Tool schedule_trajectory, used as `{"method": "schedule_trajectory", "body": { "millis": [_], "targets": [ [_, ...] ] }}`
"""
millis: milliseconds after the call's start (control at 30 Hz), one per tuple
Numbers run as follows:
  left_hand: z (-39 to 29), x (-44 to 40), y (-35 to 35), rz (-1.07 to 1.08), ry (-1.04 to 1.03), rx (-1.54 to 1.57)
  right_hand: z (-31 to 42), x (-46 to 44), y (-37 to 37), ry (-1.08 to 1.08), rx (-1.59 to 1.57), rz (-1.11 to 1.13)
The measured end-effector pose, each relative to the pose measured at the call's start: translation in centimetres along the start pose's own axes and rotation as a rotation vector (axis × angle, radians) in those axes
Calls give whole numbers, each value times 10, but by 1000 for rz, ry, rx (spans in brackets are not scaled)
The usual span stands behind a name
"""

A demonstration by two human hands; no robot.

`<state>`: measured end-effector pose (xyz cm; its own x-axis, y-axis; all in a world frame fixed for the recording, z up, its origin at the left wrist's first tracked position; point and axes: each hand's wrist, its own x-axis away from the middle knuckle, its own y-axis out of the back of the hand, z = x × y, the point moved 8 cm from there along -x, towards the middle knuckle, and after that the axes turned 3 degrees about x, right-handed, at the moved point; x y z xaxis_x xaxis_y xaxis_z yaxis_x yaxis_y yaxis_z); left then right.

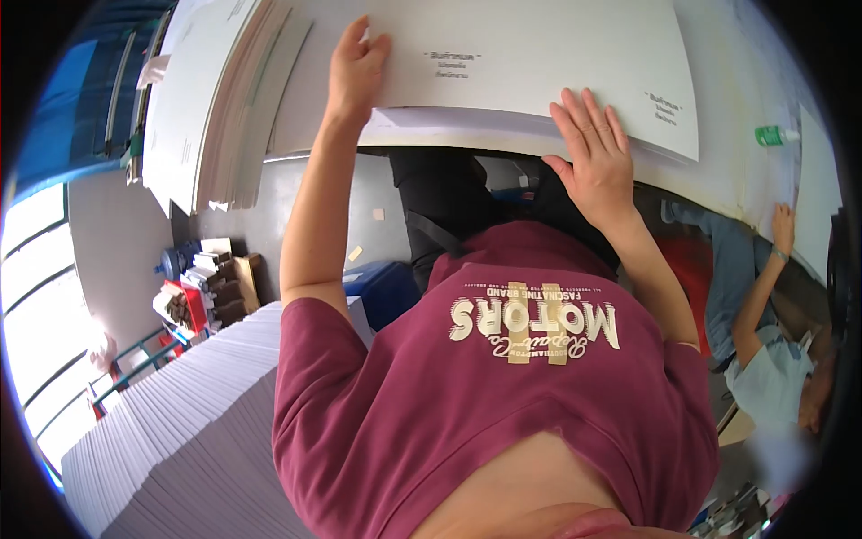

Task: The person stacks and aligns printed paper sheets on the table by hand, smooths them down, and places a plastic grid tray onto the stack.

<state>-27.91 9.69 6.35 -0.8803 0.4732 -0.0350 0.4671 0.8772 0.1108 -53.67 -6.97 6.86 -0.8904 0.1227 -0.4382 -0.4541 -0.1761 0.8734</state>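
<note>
A large white printed sheet (530, 63) with small black lettering lies in front of me, its near edge overhanging a white layer beneath. My left hand (356, 76) is at the sheet's left edge, fingers bent and the thumb side against it; it appears to grip that edge, though some fingers are hidden. Flat on the sheet's near right part, my right hand (593, 153) has its fingers stretched out and slightly apart, with the thumb out to the left near the edge.
A thick stack of white sheets (184, 108) stands on the left of the table. A green bottle (769, 136) lies at the right, near a co-worker's hand (783, 225). Behind on the left are a tall pile of grey-white sheets (189, 431) and a blue bin (386, 292).
</note>
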Motion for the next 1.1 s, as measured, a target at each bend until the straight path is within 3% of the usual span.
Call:
{"method": "schedule_trajectory", "body": {
  "millis": [167, 267, 400, 500, 700, 1100],
  "targets": [
    [6, -3, 0, 18, 17, 2, 13, -6, -10, 29, 82, 53],
    [34, -18, 10, -31, -4, -79, 14, -6, -11, 45, 107, 74],
    [21, -15, 7, -23, -65, -240, 17, -8, -12, 55, 152, 89],
    [30, -16, 11, -63, -3, -192, 21, -10, -13, 43, 179, 67],
    [42, -20, 2, 154, 33, 93, 36, -26, -24, 79, -69, 60],
    [42, -11, 6, 159, -5, 163, 61, -37, -34, 157, 207, 193]
  ]
}}
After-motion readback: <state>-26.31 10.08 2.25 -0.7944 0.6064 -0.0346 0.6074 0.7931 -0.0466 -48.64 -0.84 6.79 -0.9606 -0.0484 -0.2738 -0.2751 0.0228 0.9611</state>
